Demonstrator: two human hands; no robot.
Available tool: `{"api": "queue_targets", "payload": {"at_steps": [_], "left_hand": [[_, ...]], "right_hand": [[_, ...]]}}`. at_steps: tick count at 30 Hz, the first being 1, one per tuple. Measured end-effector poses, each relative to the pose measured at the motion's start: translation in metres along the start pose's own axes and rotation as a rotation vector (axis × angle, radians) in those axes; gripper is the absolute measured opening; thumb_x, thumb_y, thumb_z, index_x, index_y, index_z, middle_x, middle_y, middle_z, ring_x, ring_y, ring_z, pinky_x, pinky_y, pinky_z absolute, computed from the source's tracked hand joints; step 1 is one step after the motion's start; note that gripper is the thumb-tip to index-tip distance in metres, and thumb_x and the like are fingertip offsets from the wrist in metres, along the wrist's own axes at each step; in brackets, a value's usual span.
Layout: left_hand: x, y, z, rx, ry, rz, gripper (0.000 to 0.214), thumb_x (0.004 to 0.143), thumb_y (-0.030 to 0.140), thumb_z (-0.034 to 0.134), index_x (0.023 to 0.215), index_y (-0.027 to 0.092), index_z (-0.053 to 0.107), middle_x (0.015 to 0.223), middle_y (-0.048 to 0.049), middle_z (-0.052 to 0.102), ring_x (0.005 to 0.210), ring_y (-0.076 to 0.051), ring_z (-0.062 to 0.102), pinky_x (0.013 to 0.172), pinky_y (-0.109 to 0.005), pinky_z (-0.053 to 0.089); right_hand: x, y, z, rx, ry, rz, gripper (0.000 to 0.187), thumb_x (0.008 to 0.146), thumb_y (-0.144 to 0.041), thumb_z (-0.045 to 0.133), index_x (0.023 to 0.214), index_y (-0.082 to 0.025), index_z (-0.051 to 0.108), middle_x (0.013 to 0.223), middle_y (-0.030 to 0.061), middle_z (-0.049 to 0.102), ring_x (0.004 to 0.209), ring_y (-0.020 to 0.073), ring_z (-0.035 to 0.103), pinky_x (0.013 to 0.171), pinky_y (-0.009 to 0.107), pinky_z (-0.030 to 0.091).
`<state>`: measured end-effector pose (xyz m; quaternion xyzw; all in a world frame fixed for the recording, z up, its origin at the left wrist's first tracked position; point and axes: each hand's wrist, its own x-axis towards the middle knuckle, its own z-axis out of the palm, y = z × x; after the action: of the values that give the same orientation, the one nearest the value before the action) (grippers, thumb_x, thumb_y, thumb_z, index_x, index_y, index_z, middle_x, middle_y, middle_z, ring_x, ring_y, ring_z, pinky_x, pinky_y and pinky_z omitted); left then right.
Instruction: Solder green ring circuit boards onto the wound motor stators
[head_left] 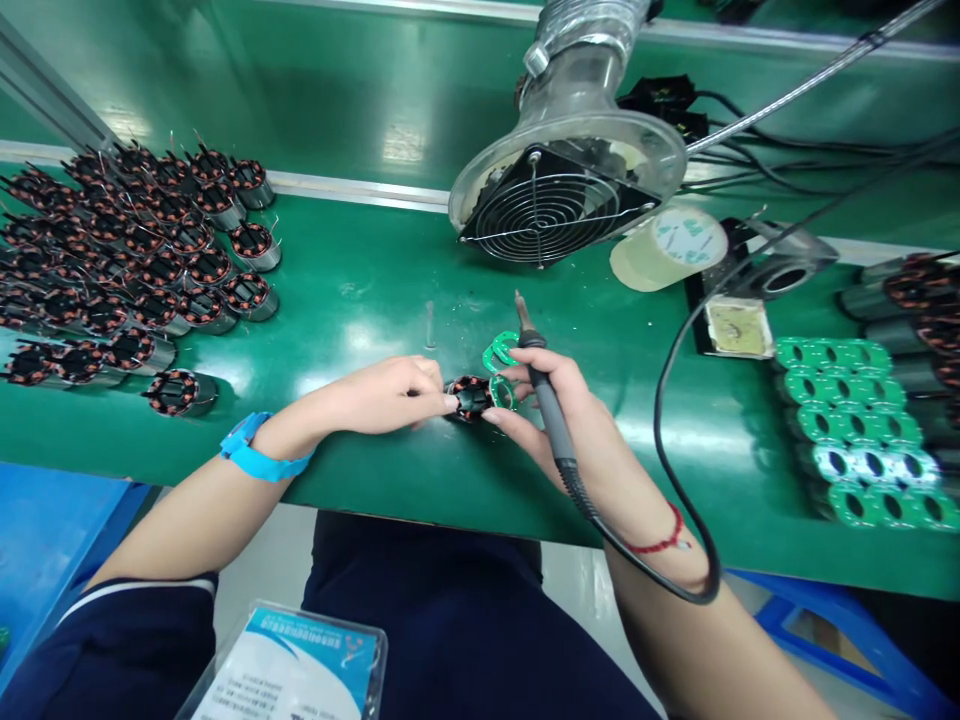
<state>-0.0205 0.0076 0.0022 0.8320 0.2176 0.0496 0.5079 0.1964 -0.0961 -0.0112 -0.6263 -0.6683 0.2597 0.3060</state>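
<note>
A motor stator (472, 399) with copper windings lies on the green bench in front of me. My left hand (397, 393) grips its left side, thumb and fingers closed round it. In my right hand (559, 400) a soldering iron (551, 405) rests across the fingers, its tip pointing away from me. The same hand's thumb and fingertips pinch a green ring-shaped circuit board (502, 393) at the stator's right end. Just beyond, more green ring boards (501, 350) lie close to my right fingertips.
Many wound stators (150, 250) stand at the left. A fume extractor fan (555, 205) hangs over the back. Behind right are a tape roll (667, 248) and a soldering stand with sponge (739, 327). Rows of green boards (862, 430) sit at right; the iron's cable (660, 400) loops near my right wrist.
</note>
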Motion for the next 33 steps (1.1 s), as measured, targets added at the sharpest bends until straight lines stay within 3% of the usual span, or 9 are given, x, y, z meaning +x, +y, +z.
{"api": "queue_targets", "payload": {"at_steps": [3, 6, 10, 14, 24, 29, 33], "left_hand": [[0.002, -0.009, 0.006, 0.122, 0.167, -0.037, 0.008, 0.086, 0.021, 0.055, 0.089, 0.015, 0.06, 0.097, -0.0069, 0.059, 0.089, -0.019, 0.057, 0.083, -0.035, 0.048], [0.003, -0.014, 0.015, 0.235, 0.234, 0.036, 0.04, 0.084, 0.012, 0.056, 0.123, 0.017, 0.049, 0.121, -0.0109, 0.056, 0.11, -0.022, 0.053, 0.096, -0.04, 0.045], [0.007, -0.016, 0.023, 0.329, 0.249, 0.056, 0.027, 0.09, 0.019, 0.055, 0.117, 0.017, 0.051, 0.113, -0.0099, 0.061, 0.103, -0.024, 0.054, 0.093, -0.043, 0.045], [0.01, -0.016, 0.028, 0.379, 0.31, 0.028, 0.019, 0.09, 0.026, 0.059, 0.105, 0.016, 0.052, 0.103, -0.0092, 0.06, 0.095, -0.024, 0.053, 0.087, -0.042, 0.046], [0.008, -0.009, 0.027, 0.194, 0.361, 0.139, 0.033, 0.081, 0.014, 0.056, 0.114, 0.016, 0.047, 0.113, -0.0109, 0.056, 0.106, -0.024, 0.051, 0.096, -0.042, 0.044], [0.014, -0.003, 0.036, 0.304, 0.383, 0.17, 0.029, 0.086, 0.028, 0.06, 0.11, 0.015, 0.05, 0.11, -0.0124, 0.057, 0.103, -0.026, 0.051, 0.091, -0.043, 0.046], [0.017, 0.0, 0.043, 0.355, 0.396, 0.145, 0.026, 0.088, 0.025, 0.057, 0.112, 0.016, 0.05, 0.107, -0.011, 0.057, 0.101, -0.025, 0.052, 0.089, -0.043, 0.047]], "right_hand": [[0.008, -0.008, -0.005, -0.087, -0.035, -0.09, 0.054, 0.085, -0.04, 0.067, 0.131, -0.025, 0.043, 0.117, 0.0103, 0.062, 0.105, 0.0278, 0.062, 0.091, 0.046, 0.051], [0.018, -0.019, -0.007, -0.229, -0.07, -0.206, 0.049, 0.086, -0.03, 0.064, 0.131, -0.024, 0.044, 0.113, 0.011, 0.063, 0.1, 0.0293, 0.06, 0.088, 0.048, 0.051], [0.028, -0.033, -0.003, -0.388, -0.087, -0.264, 0.042, 0.088, -0.022, 0.059, 0.128, -0.02, 0.047, 0.099, 0.0111, 0.064, 0.086, 0.0281, 0.053, 0.077, 0.045, 0.05], [0.028, -0.038, 0.005, -0.434, -0.07, -0.256, 0.034, 0.089, -0.019, 0.055, 0.123, -0.016, 0.051, 0.098, 0.0122, 0.063, 0.085, 0.0276, 0.05, 0.076, 0.042, 0.047], [0.007, -0.025, 0.028, -0.281, 0.194, -0.149, 0.038, 0.089, -0.033, 0.06, 0.124, -0.022, 0.05, 0.102, 0.0085, 0.067, 0.083, 0.0265, 0.055, 0.072, 0.041, 0.047], [-0.005, -0.018, 0.03, -0.159, 0.175, -0.163, 0.048, 0.087, -0.01, 0.046, 0.131, -0.027, 0.045, 0.112, 0.0066, 0.065, 0.095, 0.0249, 0.058, 0.078, 0.04, 0.048], [-0.008, -0.011, 0.034, -0.056, 0.199, -0.147, 0.053, 0.086, -0.007, 0.047, 0.134, -0.029, 0.042, 0.114, 0.0062, 0.062, 0.1, 0.0236, 0.058, 0.082, 0.04, 0.049]]}}
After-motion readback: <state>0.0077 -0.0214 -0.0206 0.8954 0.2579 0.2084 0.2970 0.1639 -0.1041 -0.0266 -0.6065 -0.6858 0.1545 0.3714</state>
